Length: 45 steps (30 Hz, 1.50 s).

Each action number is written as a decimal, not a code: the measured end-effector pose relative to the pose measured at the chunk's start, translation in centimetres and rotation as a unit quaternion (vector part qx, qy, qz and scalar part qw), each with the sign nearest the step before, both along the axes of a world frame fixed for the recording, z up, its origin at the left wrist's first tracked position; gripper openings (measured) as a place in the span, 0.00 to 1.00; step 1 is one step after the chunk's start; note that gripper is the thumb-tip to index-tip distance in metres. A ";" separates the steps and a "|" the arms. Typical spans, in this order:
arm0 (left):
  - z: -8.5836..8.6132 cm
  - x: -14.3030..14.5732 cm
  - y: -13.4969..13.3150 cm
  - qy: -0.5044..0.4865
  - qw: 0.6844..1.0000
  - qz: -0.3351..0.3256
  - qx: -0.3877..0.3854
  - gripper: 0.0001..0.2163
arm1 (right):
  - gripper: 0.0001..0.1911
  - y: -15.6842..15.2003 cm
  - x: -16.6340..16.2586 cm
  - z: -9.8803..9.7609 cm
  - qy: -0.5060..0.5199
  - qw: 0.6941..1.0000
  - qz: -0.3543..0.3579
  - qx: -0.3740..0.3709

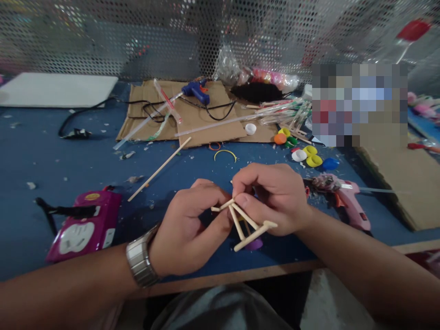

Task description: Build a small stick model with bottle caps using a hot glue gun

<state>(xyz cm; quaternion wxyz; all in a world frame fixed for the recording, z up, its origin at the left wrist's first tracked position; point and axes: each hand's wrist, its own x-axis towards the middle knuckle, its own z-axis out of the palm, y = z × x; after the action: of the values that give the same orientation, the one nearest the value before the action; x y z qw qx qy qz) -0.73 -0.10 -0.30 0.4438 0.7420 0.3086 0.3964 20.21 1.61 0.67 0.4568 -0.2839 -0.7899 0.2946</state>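
Between my two hands, above the table's near edge, is a small frame of wooden sticks. My left hand pinches its upper left part between thumb and fingers. My right hand grips the top with thumb and forefinger, its other fingers curled. Two sticks slant down from the top to a crosswise stick at the bottom. A purple cap shows behind that lower stick; whether it is joined to the frame I cannot tell. To the left lies a loose wooden stick.
A pink glue gun lies right of my hands, a blue glue gun on cardboard behind. Coloured caps lie back right. A magenta box with a black cord sits left. A white board is far left.
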 end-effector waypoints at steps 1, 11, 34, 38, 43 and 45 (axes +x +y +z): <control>0.0 0.0 0.0 -0.005 1.000 -0.008 0.000 0.13 | 0.06 0.0 0.0 0.1 0.005 1.000 0.008 -0.013; 0.3 -0.1 0.1 -0.010 0.998 -0.055 -0.015 0.19 | 0.09 -0.2 -0.4 -0.6 0.108 0.968 0.096 -0.204; -0.1 -0.1 -0.3 -0.090 0.990 -0.100 -0.033 0.08 | 0.06 0.4 0.0 -1.5 0.177 0.964 0.055 -0.190; 0.0 0.1 -0.1 -0.079 0.993 -0.085 -0.029 0.10 | 0.06 0.0 0.1 -1.0 0.153 0.976 0.082 -0.130; -0.4 0.2 0.0 -0.073 0.994 -0.075 -0.019 0.14 | 0.03 0.0 0.0 -1.2 0.133 0.981 0.077 -0.117; -0.5 0.2 0.0 -0.068 0.995 -0.070 -0.018 0.15 | 0.03 0.1 0.1 -1.1 0.127 0.983 0.069 -0.114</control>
<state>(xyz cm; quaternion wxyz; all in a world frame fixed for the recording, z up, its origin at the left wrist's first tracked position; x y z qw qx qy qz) -0.54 -0.10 -0.82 0.5041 0.7249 0.2319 0.4082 20.28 1.74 -0.42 0.4967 -0.2388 -0.7044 0.4473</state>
